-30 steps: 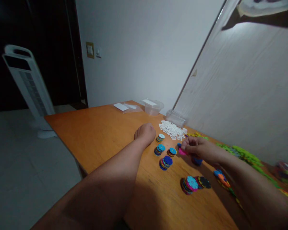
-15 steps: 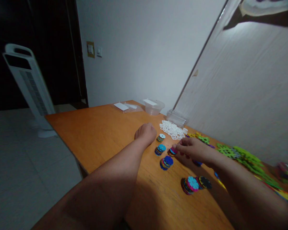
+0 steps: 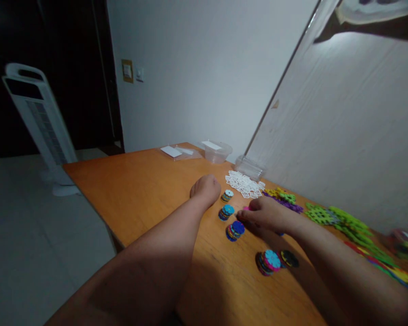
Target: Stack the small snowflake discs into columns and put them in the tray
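Observation:
My left hand [image 3: 206, 188] rests on the table as a closed fist, its fingers turned away, so whatever it may hold is hidden. Beside it stand small stacks of flower-shaped plastic discs: a white-topped stack [image 3: 227, 195], a light-blue-topped stack [image 3: 226, 212] and a dark-blue-topped stack [image 3: 235, 230]. My right hand [image 3: 260, 213] is low over the table to their right, thumb and fingers closed together. A bit of pink disc [image 3: 246, 208] shows behind its fingers; anything in the pinch is hidden. Nearer me are a pink and light-blue stack [image 3: 268, 261] and a black-topped stack [image 3: 289, 258].
White lattice pieces [image 3: 245, 183] lie in a pile beyond my hands. Clear plastic tubs [image 3: 216, 154] and a plastic bag [image 3: 181, 152] are at the table's far end. Green pieces [image 3: 347, 222] and purple pieces [image 3: 290, 204] lie along the wall. A tower fan [image 3: 42, 122] stands left.
My right hand has shifted slightly left and lower, now covering most of the pink-topped stack it was touching. My left hand has stayed in place.

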Motion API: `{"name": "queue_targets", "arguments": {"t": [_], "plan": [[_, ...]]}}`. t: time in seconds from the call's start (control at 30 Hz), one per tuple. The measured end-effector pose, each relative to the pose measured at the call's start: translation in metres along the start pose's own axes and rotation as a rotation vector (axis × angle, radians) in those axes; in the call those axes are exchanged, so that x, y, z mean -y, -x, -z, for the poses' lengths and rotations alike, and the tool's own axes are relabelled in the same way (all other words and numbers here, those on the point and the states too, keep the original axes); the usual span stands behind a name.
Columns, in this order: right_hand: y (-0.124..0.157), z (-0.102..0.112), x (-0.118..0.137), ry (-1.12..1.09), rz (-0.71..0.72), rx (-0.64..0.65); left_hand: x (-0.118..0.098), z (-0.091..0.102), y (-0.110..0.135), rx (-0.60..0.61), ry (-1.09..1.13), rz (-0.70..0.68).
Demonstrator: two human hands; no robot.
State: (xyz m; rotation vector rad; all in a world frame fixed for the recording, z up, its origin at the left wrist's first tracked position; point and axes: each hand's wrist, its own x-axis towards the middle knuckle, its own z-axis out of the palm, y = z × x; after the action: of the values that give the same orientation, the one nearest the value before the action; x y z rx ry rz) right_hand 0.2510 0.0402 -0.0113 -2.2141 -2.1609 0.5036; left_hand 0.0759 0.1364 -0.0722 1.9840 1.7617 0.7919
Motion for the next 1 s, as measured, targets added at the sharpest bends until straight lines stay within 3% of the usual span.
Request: {"name": "queue_targets", "arguments": {"t": [0.23,0.37,0.5,0.83,1.0], "plan": [[0.001,0.004,-0.016,-0.198,-0.058,0.031,-0.001,0.001,0.000,-0.008,-0.001,0.002],[0.006,0.003,-0.027,-0.258,0.091,0.084,0.000,0.000,0.000,-0.005,0.005,-0.002],[0.007,-0.004,-0.033,-0.226,0.216,0.036,0.001,-0.002,-0.001,-0.017,-0.003,-0.007],[0.008,-0.004,-0.018,-0.208,0.186,0.003,0.000,0.000,-0.001,-0.007,-0.005,0.001],[0.011,0.003,-0.031,-0.268,0.140,0.013,0.001,-0.002,-0.002,-0.007,-0.008,-0.002]]}}
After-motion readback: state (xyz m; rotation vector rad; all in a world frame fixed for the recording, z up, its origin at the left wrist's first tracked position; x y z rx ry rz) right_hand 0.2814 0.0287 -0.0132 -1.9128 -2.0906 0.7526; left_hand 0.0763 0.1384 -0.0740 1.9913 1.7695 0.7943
